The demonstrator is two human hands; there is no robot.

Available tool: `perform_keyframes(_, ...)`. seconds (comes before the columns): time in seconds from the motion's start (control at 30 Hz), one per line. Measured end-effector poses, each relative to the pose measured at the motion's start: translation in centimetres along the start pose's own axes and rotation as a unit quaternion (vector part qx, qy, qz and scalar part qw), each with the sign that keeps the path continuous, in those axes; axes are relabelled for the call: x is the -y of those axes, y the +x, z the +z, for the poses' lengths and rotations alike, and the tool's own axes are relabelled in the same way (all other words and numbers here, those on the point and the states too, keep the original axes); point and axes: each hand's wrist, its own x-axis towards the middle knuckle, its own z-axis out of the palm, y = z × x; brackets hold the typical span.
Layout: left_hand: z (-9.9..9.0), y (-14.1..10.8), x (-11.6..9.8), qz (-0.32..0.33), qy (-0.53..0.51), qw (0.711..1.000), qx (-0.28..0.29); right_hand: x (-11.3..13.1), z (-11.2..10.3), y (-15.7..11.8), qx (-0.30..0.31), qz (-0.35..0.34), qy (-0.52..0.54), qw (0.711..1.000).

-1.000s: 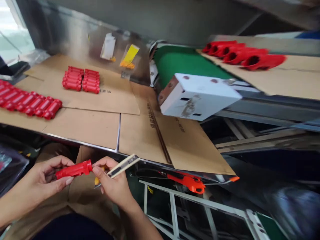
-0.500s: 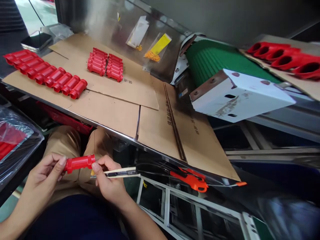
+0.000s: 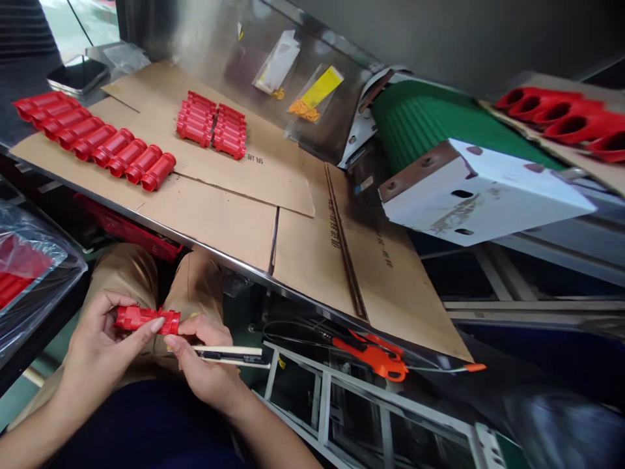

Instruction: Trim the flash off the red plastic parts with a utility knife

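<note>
Over my lap, my left hand [image 3: 105,339] is closed around the left part of a red plastic tube [image 3: 168,320] with ribbed ends. Its thumb lies along the front of the tube. My right hand [image 3: 208,358], also closed, grips a slim utility knife [image 3: 234,355] with a cream and black handle pointing right. The fingers of that hand are at the tube's right end. The knife's blade is hidden or too small to make out.
A row of red tubes [image 3: 105,146] and a double stack of red parts [image 3: 212,127] lie on the cardboard [image 3: 229,215]. At right stands a green conveyor belt [image 3: 424,124]. Orange-handled cutters [image 3: 383,359] hang below the table edge. A plastic-covered bin [image 3: 29,273] is at left.
The red tube has been turned in my left hand, whose thumb now reaches further along it. Both hands have shifted slightly left. The knife moved with my right hand.
</note>
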Motion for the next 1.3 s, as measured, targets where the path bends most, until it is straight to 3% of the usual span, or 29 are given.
perform_keyframes(0.07, 0.0, 0.1, 0.0, 0.019, 0.022, 1.000, -0.011, -0.1, 0.2, 0.0, -0.009, -0.037, 0.000, 0.999)
perform_keyframes(0.13, 0.0, 0.1, -0.2, -0.023, 0.006, 1.000, -0.009, -0.3, 0.4, 0.0, -0.023, -0.067, -0.005, 0.997)
perform_keyframes(0.23, 0.0, 0.2, -0.6, -0.095, -0.077, 0.992, -0.037, -0.4, 0.6, 0.0, -0.044, -0.090, -0.013, 0.995)
perform_keyframes(0.33, 0.3, 0.1, -0.8, -0.116, -0.163, 0.978, -0.065, -0.1, 0.6, 0.1, -0.043, -0.084, -0.006, 0.995)
perform_keyframes(0.53, 1.4, -1.0, -0.1, -0.089, -0.168, 0.981, -0.027, -0.2, 1.2, -0.2, -0.077, -0.141, -0.082, 0.984)
perform_keyframes(0.67, 1.0, -0.7, 0.0, -0.153, -0.200, 0.968, 0.017, -0.6, 1.6, -0.6, -0.084, -0.233, -0.180, 0.952)
perform_keyframes(0.77, -0.2, 0.1, -0.6, -0.203, -0.233, 0.950, 0.043, -0.1, 0.3, -0.7, -0.047, -0.233, -0.144, 0.961)
perform_keyframes(0.93, -1.3, 0.6, -1.3, -0.204, -0.221, 0.952, 0.060, 1.9, -2.2, -0.3, 0.026, -0.236, -0.067, 0.969)
perform_keyframes(1.1, -0.4, -0.2, -1.9, -0.210, -0.232, 0.949, 0.040, 1.4, -1.3, 0.2, 0.029, -0.239, 0.027, 0.970)
perform_keyframes(1.3, 0.0, -0.5, -2.1, -0.219, -0.236, 0.947, 0.026, 0.3, -0.2, 0.3, 0.039, -0.232, 0.037, 0.971)
